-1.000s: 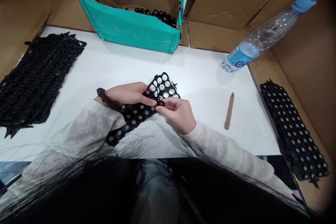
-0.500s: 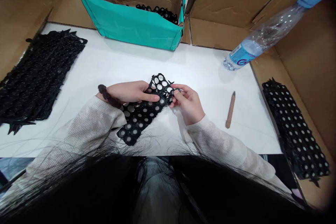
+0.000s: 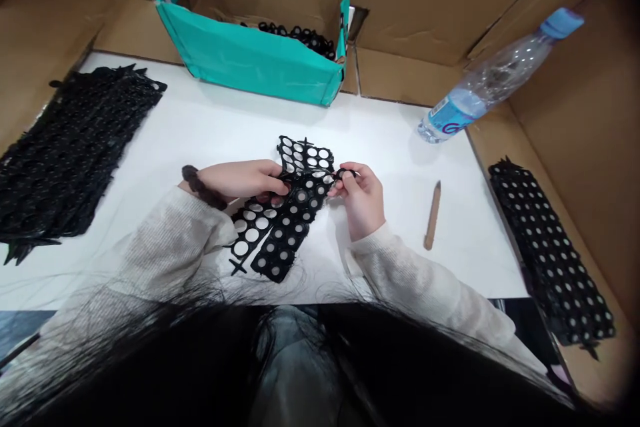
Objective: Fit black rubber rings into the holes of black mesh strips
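Compared with 0.5 s ago, the perforated black sheet (image 3: 299, 208), near side of the teal box (image 3: 255, 60), has swung steeper, exposing wide open holes and a cross-shaped tab (image 3: 238, 266); left hand (image 3: 245, 179) clamped on it, right hand (image 3: 364, 203) pinching a small black ring (image 3: 343, 173) at its edge, attachment unclear. Sheet thin, ragged-edged, rows of round holes beside pale-centred discs. Box, brown cardboard faced glossy teal, contains heaped black ringed pieces (image 3: 305, 38); to its right, a clear, ribbed, blue-capped bottle (image 3: 465, 101).

Rubbery-looking black sheet (image 3: 287, 232), glossy plastic bottle (image 3: 507, 73), matt cardboard walls (image 3: 420, 13), ribbed cloth sleeves (image 3: 415, 273)
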`<state>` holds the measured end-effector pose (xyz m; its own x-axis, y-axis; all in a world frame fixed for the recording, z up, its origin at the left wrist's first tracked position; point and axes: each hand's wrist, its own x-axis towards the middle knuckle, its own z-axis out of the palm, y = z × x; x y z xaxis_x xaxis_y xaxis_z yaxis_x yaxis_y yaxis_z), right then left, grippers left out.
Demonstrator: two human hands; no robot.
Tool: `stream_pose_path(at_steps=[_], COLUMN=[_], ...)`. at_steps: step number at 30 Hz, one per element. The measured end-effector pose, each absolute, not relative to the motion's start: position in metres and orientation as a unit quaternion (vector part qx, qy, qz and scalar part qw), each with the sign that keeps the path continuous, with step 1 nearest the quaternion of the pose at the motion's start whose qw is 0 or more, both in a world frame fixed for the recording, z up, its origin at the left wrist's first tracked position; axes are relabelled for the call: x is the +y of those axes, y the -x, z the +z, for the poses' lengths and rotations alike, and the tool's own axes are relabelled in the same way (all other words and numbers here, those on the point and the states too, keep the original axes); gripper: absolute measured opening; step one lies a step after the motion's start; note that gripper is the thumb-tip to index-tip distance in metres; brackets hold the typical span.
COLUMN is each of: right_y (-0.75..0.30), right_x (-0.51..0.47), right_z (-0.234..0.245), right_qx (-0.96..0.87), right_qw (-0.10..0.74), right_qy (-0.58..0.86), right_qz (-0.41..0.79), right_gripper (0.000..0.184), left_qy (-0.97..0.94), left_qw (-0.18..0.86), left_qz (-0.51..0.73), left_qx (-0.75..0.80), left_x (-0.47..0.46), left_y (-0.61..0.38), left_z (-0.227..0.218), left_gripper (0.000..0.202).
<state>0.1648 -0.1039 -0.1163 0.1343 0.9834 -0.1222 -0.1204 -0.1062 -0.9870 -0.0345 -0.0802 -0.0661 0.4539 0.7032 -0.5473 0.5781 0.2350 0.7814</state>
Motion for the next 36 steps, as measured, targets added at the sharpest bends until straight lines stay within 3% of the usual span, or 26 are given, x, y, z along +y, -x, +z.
stream_pose_path(at_steps=[11,20,27,31,33,36], right_y=[-0.168,-0.171,-0.173,-0.188,-0.196,-0.194], right_x=[-0.093,-0.09,-0.085,-0.072,-0.07,-0.083], right_z=[-0.121,-0.124,-0.12,-0.116,-0.112,-0.107], right_qx=[-0.398,-0.416,-0.344,-0.293,-0.325,-0.516], right_qw=[0.524,0.498,0.552,0.619,0.631,0.563], right_qy=[0.54,0.543,0.534,0.556,0.56,0.53], right_qz=[0.525,0.534,0.539,0.471,0.426,0.369], right_gripper=[0.008,0.018,0.016,0.014,0.012,0.01], left_qy=[-0.482,-0.543,-0.539,-0.525,-0.523,-0.528], left_qw=[0.693,0.649,0.609,0.626,0.638,0.638], left_qz=[0.132,0.163,0.18,0.141,0.121,0.125], left_qx=[0.52,0.507,0.553,0.559,0.551,0.546], left_x=[-0.083,-0.092,-0.089,-0.093,-0.095,-0.094], left_y=[0.021,0.012,0.011,0.011,0.012,0.012], left_z=[-0.084,-0.073,-0.077,-0.072,-0.069,-0.07], left_gripper=[0.023,0.033,0.033,0.028,0.026,0.028])
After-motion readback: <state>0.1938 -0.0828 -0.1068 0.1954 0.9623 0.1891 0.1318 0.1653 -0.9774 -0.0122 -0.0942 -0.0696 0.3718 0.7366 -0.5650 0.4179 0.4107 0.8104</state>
